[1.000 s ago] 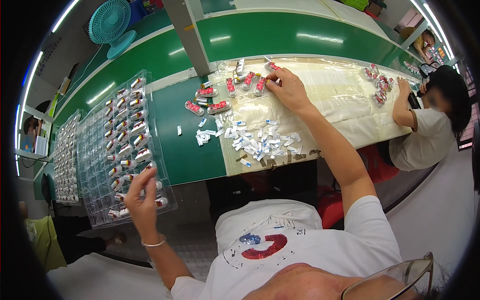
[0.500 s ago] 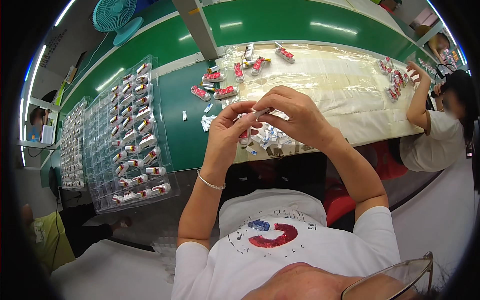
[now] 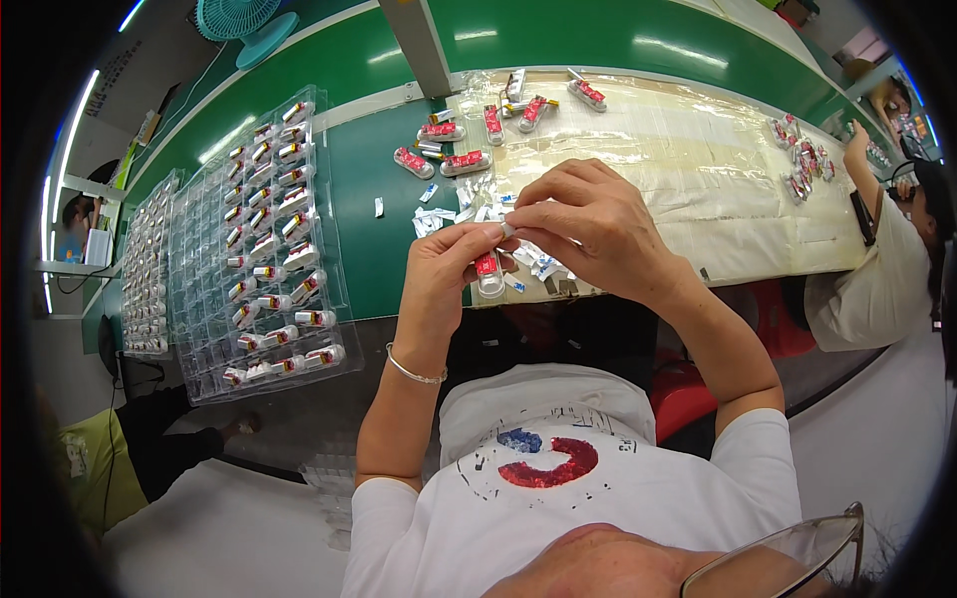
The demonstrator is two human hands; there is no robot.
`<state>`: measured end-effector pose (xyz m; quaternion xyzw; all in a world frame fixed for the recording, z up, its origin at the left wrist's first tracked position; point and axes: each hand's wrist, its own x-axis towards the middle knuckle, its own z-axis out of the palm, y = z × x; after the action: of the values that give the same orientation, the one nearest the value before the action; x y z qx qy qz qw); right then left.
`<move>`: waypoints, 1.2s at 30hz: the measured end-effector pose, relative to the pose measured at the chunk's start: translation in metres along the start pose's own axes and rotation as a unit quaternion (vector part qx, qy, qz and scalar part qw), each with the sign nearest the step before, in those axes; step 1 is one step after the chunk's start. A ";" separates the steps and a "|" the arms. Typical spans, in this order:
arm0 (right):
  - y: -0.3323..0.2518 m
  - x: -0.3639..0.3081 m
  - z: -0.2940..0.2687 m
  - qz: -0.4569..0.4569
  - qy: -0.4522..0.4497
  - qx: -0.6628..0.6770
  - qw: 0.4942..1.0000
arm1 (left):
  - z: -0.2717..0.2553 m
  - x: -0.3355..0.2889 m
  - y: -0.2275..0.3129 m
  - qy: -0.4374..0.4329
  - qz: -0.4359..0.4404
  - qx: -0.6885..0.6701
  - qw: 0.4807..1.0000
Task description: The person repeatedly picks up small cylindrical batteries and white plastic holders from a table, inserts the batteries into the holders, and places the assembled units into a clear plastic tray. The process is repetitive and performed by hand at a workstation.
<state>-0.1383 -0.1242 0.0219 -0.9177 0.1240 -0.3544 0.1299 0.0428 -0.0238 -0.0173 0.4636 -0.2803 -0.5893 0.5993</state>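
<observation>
My left hand [image 3: 439, 269] is closed round an oblong casing [image 3: 488, 271], clear with a red part inside, its lower end showing beneath the fingers. Thumb and forefinger of that hand also pinch a small white piece [image 3: 507, 230]. My right hand [image 3: 593, 224] meets them there, fingertips closed on the same white piece, whose kind I cannot make out. Under the hands lie scattered white paper strips [image 3: 543, 263], some with blue marks. Beyond them, several similar red casings [image 3: 466, 162] with small silver cylinders lie on the green tabletop [image 3: 364, 259] and its taped covering.
To the left, a clear blister tray [image 3: 204, 289] holds rows of small white parts with red-and-yellow ends; another such tray [image 3: 150, 279] stands beyond it. A metal post [image 3: 417, 45] rises at the back. A co-worker [image 3: 867, 259] sits at right near more red casings [image 3: 802, 159].
My fingertips have come closer together, and the white piece shows less between them. More of the casing's red part is visible. The whole view has shifted slightly.
</observation>
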 end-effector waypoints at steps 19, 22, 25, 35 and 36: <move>-0.010 0.005 0.001 -0.019 -0.056 -0.034 0.998 | 0.004 -0.006 0.001 0.034 0.037 0.033 0.998; -0.009 0.004 0.001 -0.025 -0.056 -0.045 0.997 | 0.005 -0.005 0.000 0.030 0.046 0.052 0.997; -0.009 0.006 0.005 -0.022 -0.040 -0.031 0.998 | 0.006 -0.005 0.001 0.031 0.054 0.058 0.996; -0.005 0.007 0.011 0.020 -0.011 0.048 0.999 | 0.008 -0.006 0.003 0.042 0.056 0.057 0.996; -0.005 0.007 0.011 0.029 -0.009 0.065 0.997 | 0.008 -0.006 0.003 0.040 0.054 0.051 0.996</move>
<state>-0.1254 -0.1202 0.0199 -0.9066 0.1258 -0.3491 0.2009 0.0362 -0.0200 -0.0105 0.5009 -0.3105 -0.5218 0.6168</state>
